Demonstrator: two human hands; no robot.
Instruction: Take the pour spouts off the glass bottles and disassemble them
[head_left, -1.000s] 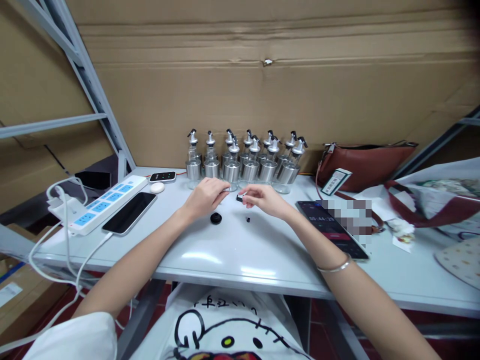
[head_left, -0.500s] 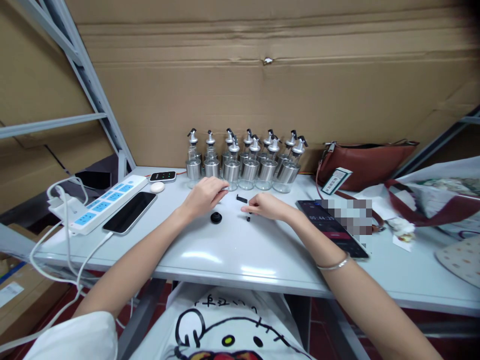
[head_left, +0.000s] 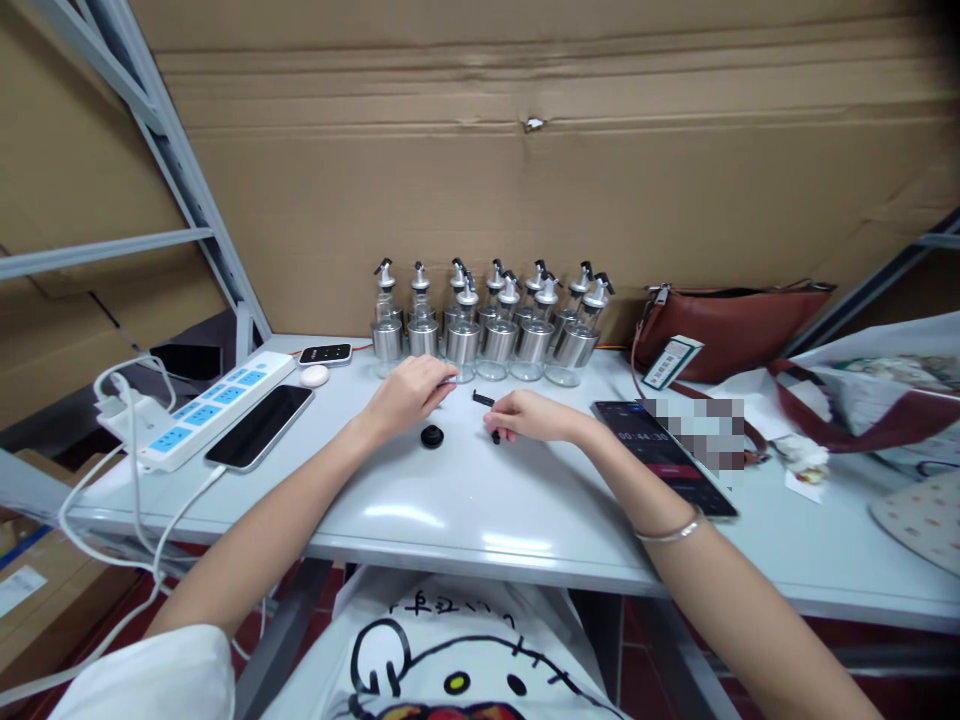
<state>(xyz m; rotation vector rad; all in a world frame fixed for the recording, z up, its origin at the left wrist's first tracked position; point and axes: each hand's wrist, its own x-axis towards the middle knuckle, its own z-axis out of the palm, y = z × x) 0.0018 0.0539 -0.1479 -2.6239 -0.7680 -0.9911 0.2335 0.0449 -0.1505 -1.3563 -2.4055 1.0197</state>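
Note:
My left hand (head_left: 414,390) is closed above the table, its fingertips pressed together. A bit of something pale shows at the tips, too small to name. Just below it a round black stopper-like cap (head_left: 432,436) lies on the tabletop. My right hand (head_left: 531,413) pinches a small black part (head_left: 496,437) at table level; the fingers cover some of it. Right behind those fingers lies a thin black lever-like piece (head_left: 484,397). Beyond both hands, several glass bottles with steel sleeves (head_left: 463,342) and silver-and-black pour spouts stand grouped.
On the left are a white power strip (head_left: 166,440), a phone (head_left: 260,428) and a small black-faced device (head_left: 325,354) near a round white case (head_left: 315,375). To the right lie a tablet (head_left: 712,494) and a brown bag (head_left: 742,330). Cardboard (head_left: 420,190) backs the table.
My right hand's fingers have curled in around the small black part, which sits slightly further left. My left hand has barely moved.

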